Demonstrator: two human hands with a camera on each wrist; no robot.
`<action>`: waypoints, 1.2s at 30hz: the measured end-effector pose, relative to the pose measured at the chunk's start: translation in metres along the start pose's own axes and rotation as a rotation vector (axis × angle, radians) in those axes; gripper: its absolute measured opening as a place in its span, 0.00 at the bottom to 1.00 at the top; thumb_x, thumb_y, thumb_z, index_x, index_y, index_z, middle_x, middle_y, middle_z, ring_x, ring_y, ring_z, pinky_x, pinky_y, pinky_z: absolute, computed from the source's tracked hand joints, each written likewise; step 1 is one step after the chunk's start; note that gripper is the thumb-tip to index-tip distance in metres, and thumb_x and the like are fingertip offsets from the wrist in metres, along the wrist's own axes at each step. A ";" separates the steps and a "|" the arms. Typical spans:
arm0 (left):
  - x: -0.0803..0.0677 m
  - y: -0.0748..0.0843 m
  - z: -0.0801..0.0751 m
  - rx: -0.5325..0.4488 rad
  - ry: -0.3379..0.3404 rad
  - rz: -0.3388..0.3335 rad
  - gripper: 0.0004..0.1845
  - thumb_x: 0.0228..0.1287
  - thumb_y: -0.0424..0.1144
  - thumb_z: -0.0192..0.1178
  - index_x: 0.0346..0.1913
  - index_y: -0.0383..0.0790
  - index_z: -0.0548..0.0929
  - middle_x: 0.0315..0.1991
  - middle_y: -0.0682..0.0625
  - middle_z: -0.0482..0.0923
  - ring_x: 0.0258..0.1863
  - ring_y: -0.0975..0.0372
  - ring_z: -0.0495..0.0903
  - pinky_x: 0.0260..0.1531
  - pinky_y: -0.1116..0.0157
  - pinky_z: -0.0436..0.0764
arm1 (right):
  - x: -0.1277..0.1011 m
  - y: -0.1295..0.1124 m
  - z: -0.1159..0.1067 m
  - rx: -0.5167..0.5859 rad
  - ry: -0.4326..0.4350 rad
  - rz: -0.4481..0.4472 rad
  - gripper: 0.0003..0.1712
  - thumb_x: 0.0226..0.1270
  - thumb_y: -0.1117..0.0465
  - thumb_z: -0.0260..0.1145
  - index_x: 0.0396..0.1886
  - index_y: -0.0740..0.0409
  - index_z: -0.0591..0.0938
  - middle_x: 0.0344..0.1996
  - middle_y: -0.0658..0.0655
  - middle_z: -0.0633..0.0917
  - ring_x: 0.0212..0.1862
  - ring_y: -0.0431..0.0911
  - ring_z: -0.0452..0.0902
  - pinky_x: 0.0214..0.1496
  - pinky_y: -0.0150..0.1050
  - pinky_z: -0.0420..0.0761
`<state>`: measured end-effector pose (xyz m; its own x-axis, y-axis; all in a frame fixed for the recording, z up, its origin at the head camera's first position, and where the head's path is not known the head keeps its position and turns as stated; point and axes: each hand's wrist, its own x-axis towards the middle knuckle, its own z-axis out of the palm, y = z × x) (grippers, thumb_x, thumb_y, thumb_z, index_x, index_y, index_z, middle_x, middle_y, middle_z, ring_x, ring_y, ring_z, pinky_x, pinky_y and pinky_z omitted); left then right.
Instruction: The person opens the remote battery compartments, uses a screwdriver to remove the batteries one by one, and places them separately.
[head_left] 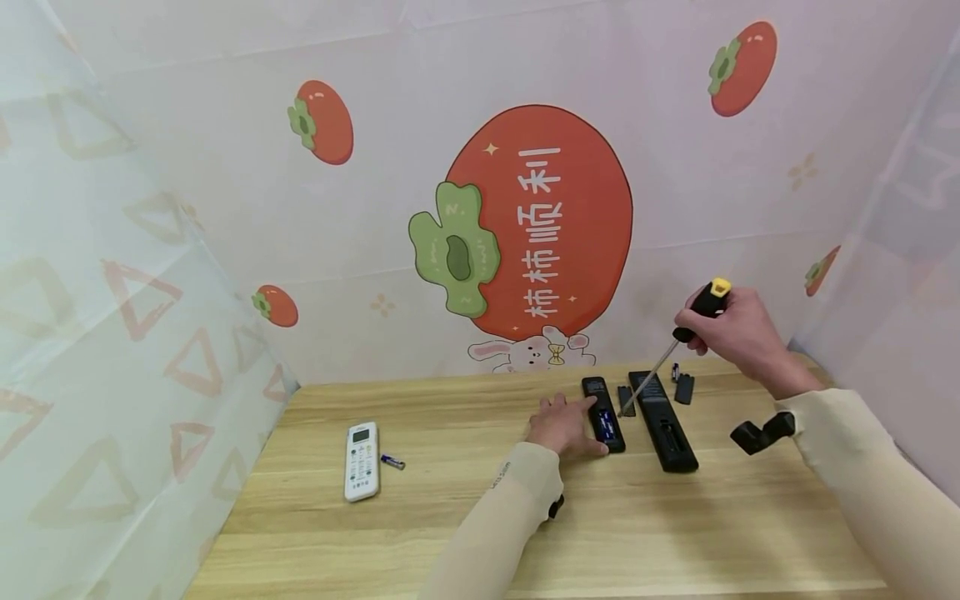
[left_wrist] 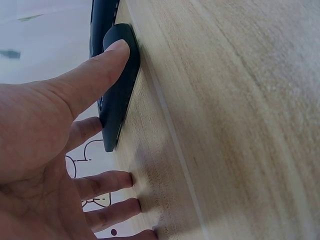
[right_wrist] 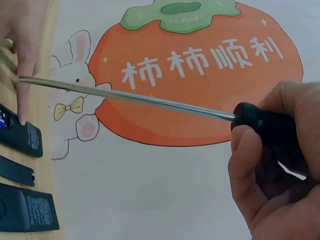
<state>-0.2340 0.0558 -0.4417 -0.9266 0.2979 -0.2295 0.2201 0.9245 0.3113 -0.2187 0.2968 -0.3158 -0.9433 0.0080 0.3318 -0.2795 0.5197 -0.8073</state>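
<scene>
Landmark: small black remote (head_left: 604,414), lying back-up on the wooden table (head_left: 465,533) with its battery bay open; something blue shows inside, probably a cell, too small to confirm.

Left hand (head_left: 558,423): flat on the table against the remote's left edge, fingers straight, index finger along that edge and thumb pressed against its near end. Pressing and steadying, not wrapped round it.

Right hand (head_left: 731,325): up and to the right of the remote, well above the table, fingers curled tight round the black handle of a screwdriver (head_left: 678,350) with a yellow cap. The shaft slopes down-left; the tip sits just off the remote's right edge, near the open bay. Can't tell whether it touches.

Just right of the remote: a narrow black battery cover (head_left: 626,400), then a longer black remote (head_left: 663,410), also back-up. Beyond that, further right: another small black cover (head_left: 684,388) with a battery (head_left: 675,372) beside it.

Well left of the remote: white remote (head_left: 362,460), face up, a loose battery (head_left: 392,461) just beside it.
</scene>
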 end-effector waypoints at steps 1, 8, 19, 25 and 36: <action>0.000 0.000 0.000 0.001 -0.001 0.001 0.44 0.53 0.62 0.74 0.75 0.67 0.69 0.71 0.46 0.67 0.66 0.48 0.65 0.61 0.46 0.72 | 0.000 0.000 0.000 -0.005 -0.004 0.015 0.12 0.71 0.61 0.66 0.38 0.69 0.80 0.23 0.57 0.85 0.20 0.45 0.81 0.25 0.38 0.83; 0.002 0.000 0.001 0.002 0.000 -0.001 0.44 0.53 0.62 0.74 0.75 0.68 0.69 0.69 0.47 0.68 0.66 0.49 0.66 0.60 0.46 0.72 | -0.002 0.004 -0.002 0.038 0.005 0.120 0.26 0.69 0.49 0.71 0.40 0.71 0.76 0.23 0.55 0.84 0.21 0.44 0.81 0.26 0.38 0.84; 0.000 0.001 -0.002 0.004 -0.009 0.000 0.45 0.53 0.62 0.74 0.75 0.67 0.68 0.69 0.45 0.68 0.66 0.48 0.66 0.61 0.46 0.72 | -0.002 0.005 0.000 0.037 0.084 0.171 0.32 0.60 0.41 0.76 0.26 0.66 0.76 0.15 0.56 0.80 0.17 0.48 0.77 0.24 0.40 0.82; -0.001 0.001 -0.002 0.004 -0.008 -0.002 0.44 0.53 0.61 0.75 0.75 0.67 0.69 0.69 0.46 0.68 0.66 0.48 0.66 0.61 0.46 0.73 | -0.002 0.006 -0.002 0.115 0.078 0.164 0.27 0.63 0.50 0.76 0.33 0.68 0.74 0.18 0.53 0.82 0.17 0.44 0.79 0.24 0.37 0.83; 0.001 0.000 0.000 0.008 -0.001 -0.003 0.44 0.52 0.62 0.75 0.74 0.69 0.70 0.68 0.47 0.69 0.65 0.50 0.66 0.60 0.47 0.73 | -0.001 0.015 -0.007 0.558 0.027 0.148 0.12 0.65 0.68 0.73 0.30 0.66 0.77 0.21 0.54 0.83 0.16 0.42 0.78 0.21 0.34 0.81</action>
<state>-0.2349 0.0559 -0.4420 -0.9270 0.2956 -0.2310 0.2202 0.9272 0.3029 -0.2209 0.3102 -0.3250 -0.9766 0.0720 0.2025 -0.2043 -0.0181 -0.9787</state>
